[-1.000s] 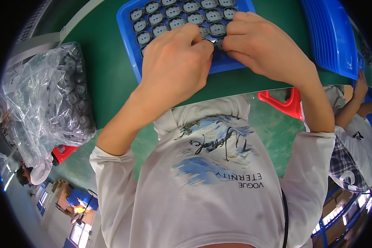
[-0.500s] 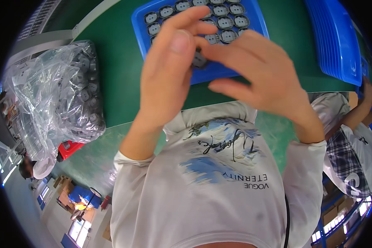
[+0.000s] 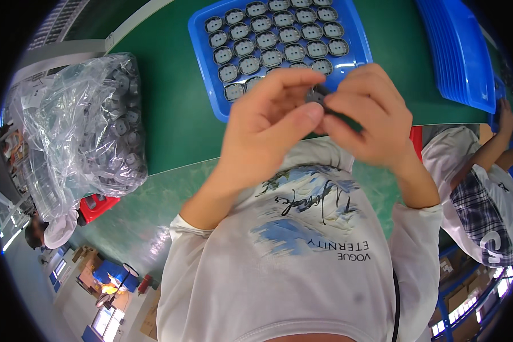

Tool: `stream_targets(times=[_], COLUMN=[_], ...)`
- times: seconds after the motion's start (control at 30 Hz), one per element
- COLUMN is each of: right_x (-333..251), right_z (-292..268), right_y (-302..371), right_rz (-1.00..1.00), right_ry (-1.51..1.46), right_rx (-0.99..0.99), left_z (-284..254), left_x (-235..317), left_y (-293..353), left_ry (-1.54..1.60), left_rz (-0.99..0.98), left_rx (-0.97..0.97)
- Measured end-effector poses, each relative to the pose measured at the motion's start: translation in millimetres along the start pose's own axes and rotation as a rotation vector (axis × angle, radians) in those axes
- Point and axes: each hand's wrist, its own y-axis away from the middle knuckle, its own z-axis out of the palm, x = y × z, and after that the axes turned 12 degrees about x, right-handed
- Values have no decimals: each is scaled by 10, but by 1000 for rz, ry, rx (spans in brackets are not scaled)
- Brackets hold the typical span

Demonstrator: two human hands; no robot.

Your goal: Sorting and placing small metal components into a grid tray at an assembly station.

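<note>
Close to my body, over the near edge of the tray, my two hands meet at a small dark grey plastic part [image 3: 314,97]. The thumb and fingers of my left hand [image 3: 268,122] curl around its left side. My right hand [image 3: 376,114] pinches it from the right, with fingers bent. Fingertips cover much of the part, so its full shape is hidden. Beyond my hands lies a blue tray [image 3: 206,74] with rows of rounded grey plastic housings [image 3: 266,40], each with a dark rim. My hands hide some of the nearest ones.
A clear plastic bag [image 3: 57,131] full of similar grey parts sits at the left of the green table [image 3: 168,97]. Nested blue trays [image 3: 459,57] stand at the right. A red plastic stool [image 3: 98,208] is at lower left. Another person [image 3: 473,176] works at the right.
Both hands have come down toward my body and slightly right, keeping hold of the small part. More of the tray's rows now show.
</note>
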Motion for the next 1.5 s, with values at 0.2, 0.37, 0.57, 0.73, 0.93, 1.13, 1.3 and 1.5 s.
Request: stream_targets(times=[0.2,0.37,0.57,0.73,0.93,1.13,1.3,1.5], right_x=[-344,-203,-210,-182,-179,-125,12,191], right_z=[-79,-219,-88,19,29,-275,-516,-565], right_y=[-43,117,17,57,77,51,77,-197], right_rz=[140,249,335,218,248,123,125,206], right_ry=[-41,-271,-410,-142,-146,-143,82,235], right_rx=[-113,-262,-290,-129,-111,-326,-213,-296], left_z=[124,4,60,40,-35,44,39,-620], left_x=[10,-109,51,-125,-201,-90,-27,151], left_y=[201,200,272,212,148,126,112,195], left_ry=[145,33,140,211,74,-30,-222,-216], left_rz=[-154,-288,-272,-166,-76,-153,-25,519], left_rx=[188,13,28,153,177,109,196,605])
